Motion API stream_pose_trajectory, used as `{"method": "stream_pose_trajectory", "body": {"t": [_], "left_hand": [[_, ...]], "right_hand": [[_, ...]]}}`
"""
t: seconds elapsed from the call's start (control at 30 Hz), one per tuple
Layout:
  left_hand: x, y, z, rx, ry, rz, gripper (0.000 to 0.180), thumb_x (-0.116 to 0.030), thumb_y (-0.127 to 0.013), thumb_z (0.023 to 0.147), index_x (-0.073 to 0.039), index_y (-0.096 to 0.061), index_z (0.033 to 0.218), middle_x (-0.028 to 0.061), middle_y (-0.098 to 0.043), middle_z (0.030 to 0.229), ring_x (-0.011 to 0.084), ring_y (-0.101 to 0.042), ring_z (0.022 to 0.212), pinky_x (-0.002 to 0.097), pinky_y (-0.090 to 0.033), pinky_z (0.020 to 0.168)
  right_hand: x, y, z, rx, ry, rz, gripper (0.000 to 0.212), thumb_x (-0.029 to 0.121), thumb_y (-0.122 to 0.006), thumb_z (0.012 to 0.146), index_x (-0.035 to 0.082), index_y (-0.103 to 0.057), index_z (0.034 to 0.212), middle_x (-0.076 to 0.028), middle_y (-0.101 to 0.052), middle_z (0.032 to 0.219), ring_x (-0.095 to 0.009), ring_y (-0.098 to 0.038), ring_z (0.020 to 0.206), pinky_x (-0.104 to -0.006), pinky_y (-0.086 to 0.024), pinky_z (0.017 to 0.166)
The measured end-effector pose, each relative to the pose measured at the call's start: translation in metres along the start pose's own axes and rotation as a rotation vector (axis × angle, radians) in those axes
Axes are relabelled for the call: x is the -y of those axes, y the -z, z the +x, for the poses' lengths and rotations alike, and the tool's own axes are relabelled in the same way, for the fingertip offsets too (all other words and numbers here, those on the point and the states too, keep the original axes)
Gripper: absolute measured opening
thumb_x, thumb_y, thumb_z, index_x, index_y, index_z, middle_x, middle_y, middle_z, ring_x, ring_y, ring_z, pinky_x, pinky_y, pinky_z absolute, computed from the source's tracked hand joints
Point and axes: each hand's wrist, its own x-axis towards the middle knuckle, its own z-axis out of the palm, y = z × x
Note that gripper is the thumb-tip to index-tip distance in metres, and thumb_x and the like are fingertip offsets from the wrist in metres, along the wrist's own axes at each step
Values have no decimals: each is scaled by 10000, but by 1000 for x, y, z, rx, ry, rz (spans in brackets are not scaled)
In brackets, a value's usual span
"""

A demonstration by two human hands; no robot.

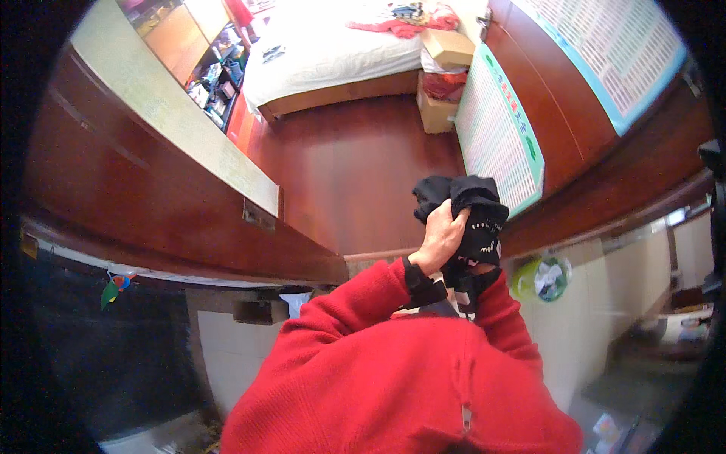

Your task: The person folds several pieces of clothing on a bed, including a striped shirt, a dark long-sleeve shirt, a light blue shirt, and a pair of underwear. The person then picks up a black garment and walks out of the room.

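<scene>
A bundled piece of black clothing (pixel 480 216) with white print is held up in front of my chest, over the doorway. My left hand (pixel 442 238) is closed on its near left side, thumb and fingers pressed into the folds. Only a sliver of my right hand (pixel 482 268) shows below the bundle, next to its dark cuff. The cloth covers its fingers, so their grip is hidden. Whether the bundle is one garment or several, I cannot tell.
Beyond the door frame (pixel 302 248) lies a red-brown wooden floor (pixel 355 166). A bed (pixel 333 60) with a white sheet stands farther back. Cardboard boxes (pixel 437 113) are stacked beside it. An open wooden door (pixel 552 121) with charts is at right. A green basin (pixel 541 278) stands lower right.
</scene>
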Motion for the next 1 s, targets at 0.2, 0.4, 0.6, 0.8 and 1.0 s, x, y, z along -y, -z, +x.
{"method": "stream_pose_trajectory", "body": {"t": [0.2, 0.4, 0.6, 0.8, 1.0], "left_hand": [[7, 17, 109, 14, 193, -499, 174, -120, -536, 956, -7, -665, 981, 17, -669, 884, 123, -611, 766, 286, -512, 702], [-26, 4, 195, -83, 373, -620, 198, -195, -535, 980, -36, -638, 925, 34, -654, 815, 142, -606, 665, 292, -500, 595], [-27, 4, 249, -133, 325, -491, 237, -216, -535, 990, -13, -657, 986, 21, -659, 864, 105, -591, 732, 279, -498, 655], [13, 57, 307, -355, 160, 92, 247, -199, -563, 968, 23, -666, 994, 40, -682, 892, 134, -606, 773, 324, -510, 715], [50, 113, 364, -624, 137, 427, 282, -238, -575, 952, 29, -653, 1000, 233, -682, 957, 362, -664, 863, 388, -506, 772]], "right_hand": [[-81, -30, 72, 157, -3, 295, 479, 176, -647, 889, 65, -503, 1332, -95, -565, 1285, -240, -537, 1169, -361, -449, 1002], [-145, -15, 188, 243, 209, 78, 485, 190, -644, 892, 63, -498, 1338, -97, -561, 1298, -239, -534, 1180, -358, -442, 1013], [-176, -22, 280, 298, 289, 129, 488, 193, -644, 890, 59, -499, 1336, -101, -563, 1294, -243, -536, 1178, -360, -443, 1013], [-191, -69, 348, 347, 340, 194, 490, 196, -644, 888, 56, -499, 1335, -105, -565, 1291, -248, -538, 1177, -362, -443, 1013], [-197, -119, 394, 365, 327, 183, 493, 199, -644, 886, 52, -499, 1333, -110, -567, 1287, -253, -539, 1175, -363, -443, 1012]]}}
